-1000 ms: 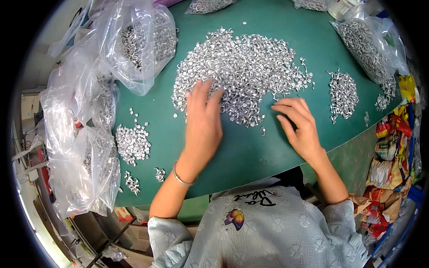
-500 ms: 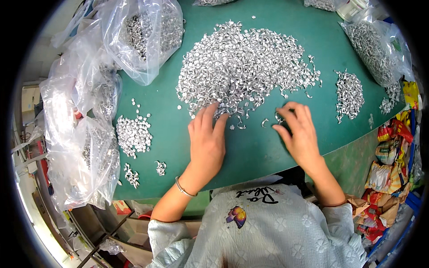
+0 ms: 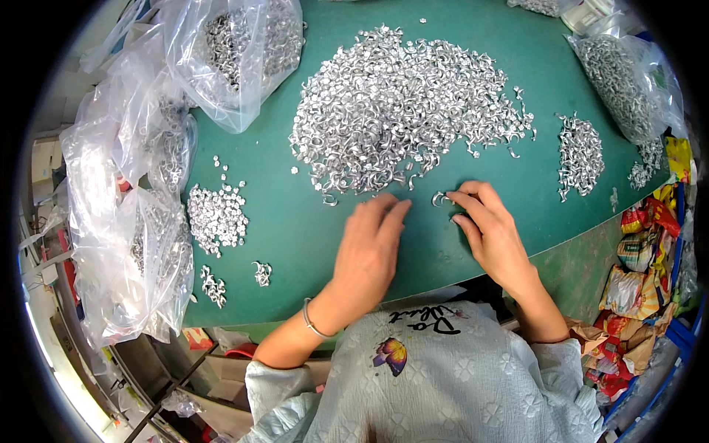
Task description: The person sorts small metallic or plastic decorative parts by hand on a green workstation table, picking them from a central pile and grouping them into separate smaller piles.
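My left hand (image 3: 368, 242) is over the green table just below the near edge of a large pile of small silvery metal pieces (image 3: 391, 111). Its fingers point away from me, thumb and index finger apart and slightly blurred; whatever is under them is hidden. My right hand (image 3: 490, 235) rests to the right with bent fingers, thumb apart from the index finger. At its index fingertip lies a curved, hook-like metal piece (image 3: 439, 199), touching or nearly touching it. Another small piece (image 3: 327, 199) lies loose at the pile's lower left.
At left are a heap of small nubby pieces (image 3: 216, 218), two small clusters (image 3: 213, 286) and clear plastic bags (image 3: 125, 244). Another filled bag (image 3: 240, 66) stands behind. A heap of curved pieces (image 3: 580, 156) and a filled bag (image 3: 617, 81) are at right. Colourful packets (image 3: 628, 288) lie beyond the table edge.
My left hand has come away from the pile's edge, toward me and to the right. My right hand has moved slightly down, its index fingertip now at the curved piece.
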Tool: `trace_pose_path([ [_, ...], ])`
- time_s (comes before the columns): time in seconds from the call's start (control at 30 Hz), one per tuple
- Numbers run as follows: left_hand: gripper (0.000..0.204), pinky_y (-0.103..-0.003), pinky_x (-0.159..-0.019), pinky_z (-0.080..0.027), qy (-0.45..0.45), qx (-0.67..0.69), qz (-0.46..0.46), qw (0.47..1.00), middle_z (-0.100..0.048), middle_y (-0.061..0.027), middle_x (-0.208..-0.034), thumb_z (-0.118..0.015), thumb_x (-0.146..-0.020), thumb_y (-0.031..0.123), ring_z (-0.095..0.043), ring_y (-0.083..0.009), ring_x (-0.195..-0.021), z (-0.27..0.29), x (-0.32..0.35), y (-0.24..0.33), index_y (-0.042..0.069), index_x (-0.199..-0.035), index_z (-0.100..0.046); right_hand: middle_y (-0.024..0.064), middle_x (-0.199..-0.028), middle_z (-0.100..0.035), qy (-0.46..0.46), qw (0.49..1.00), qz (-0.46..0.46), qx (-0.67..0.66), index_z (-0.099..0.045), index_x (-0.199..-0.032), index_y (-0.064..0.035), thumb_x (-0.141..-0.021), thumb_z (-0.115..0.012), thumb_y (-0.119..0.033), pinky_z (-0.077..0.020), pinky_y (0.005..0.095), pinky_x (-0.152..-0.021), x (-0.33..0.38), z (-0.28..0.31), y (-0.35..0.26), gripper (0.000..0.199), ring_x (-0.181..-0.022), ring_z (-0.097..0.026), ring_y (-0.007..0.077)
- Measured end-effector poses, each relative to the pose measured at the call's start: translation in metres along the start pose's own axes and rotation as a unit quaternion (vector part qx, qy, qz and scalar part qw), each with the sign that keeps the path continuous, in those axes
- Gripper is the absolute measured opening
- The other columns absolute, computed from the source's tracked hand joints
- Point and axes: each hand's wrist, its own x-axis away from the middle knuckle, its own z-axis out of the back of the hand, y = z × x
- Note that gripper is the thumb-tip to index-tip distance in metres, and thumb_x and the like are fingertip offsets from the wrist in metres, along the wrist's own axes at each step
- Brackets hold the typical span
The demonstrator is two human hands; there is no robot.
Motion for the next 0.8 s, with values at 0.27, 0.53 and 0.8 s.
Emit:
trace_pose_path([
  [0.27, 0.054, -0.042, -0.094, -0.044, -0.013, 0.090, 0.034, 0.995, -0.050, -0.0198, -0.122, -0.060, -0.080, -0.009, -0.050, -0.0381, -0.109, -0.016, 0.005, 0.015, -0.002, -0.131, -0.047, 0.0170, -0.114, -0.053, -0.009, 0.999, -0.041, -0.013, -0.057, -0.119, 0.0026, -0.086, -0.059, 0.005, -0.0482, 0.0390, -0.078, 0.001, 0.001, -0.005, 0.033, -0.092, -0.059, 0.0356],
  [0.53, 0.065, -0.043, -0.098, -0.041, -0.036, 0.084, 0.000, 0.996, -0.048, -0.0207, -0.126, -0.059, -0.076, -0.012, -0.046, -0.0387, -0.115, -0.034, -0.014, 0.021, -0.001, -0.138, -0.041, 0.0175, -0.111, -0.052, -0.029, 0.995, -0.050, -0.076, -0.058, -0.114, 0.0028, -0.076, -0.065, 0.009, -0.0485, 0.0403, -0.077, -0.003, -0.002, -0.005, 0.039, -0.093, -0.058, 0.0371],
  [0.8, 0.065, -0.041, -0.097, -0.042, -0.018, 0.084, 0.090, 0.992, -0.049, -0.0194, -0.126, -0.065, -0.074, -0.010, -0.048, -0.0376, -0.114, 0.005, 0.038, 0.008, 0.001, -0.135, -0.046, 0.0172, -0.109, -0.053, -0.049, 0.991, 0.066, -0.109, -0.054, -0.112, 0.0037, -0.081, -0.058, 0.005, -0.0494, 0.0405, -0.082, 0.001, -0.063, -0.036, 0.031, -0.100, -0.056, 0.0365],
])
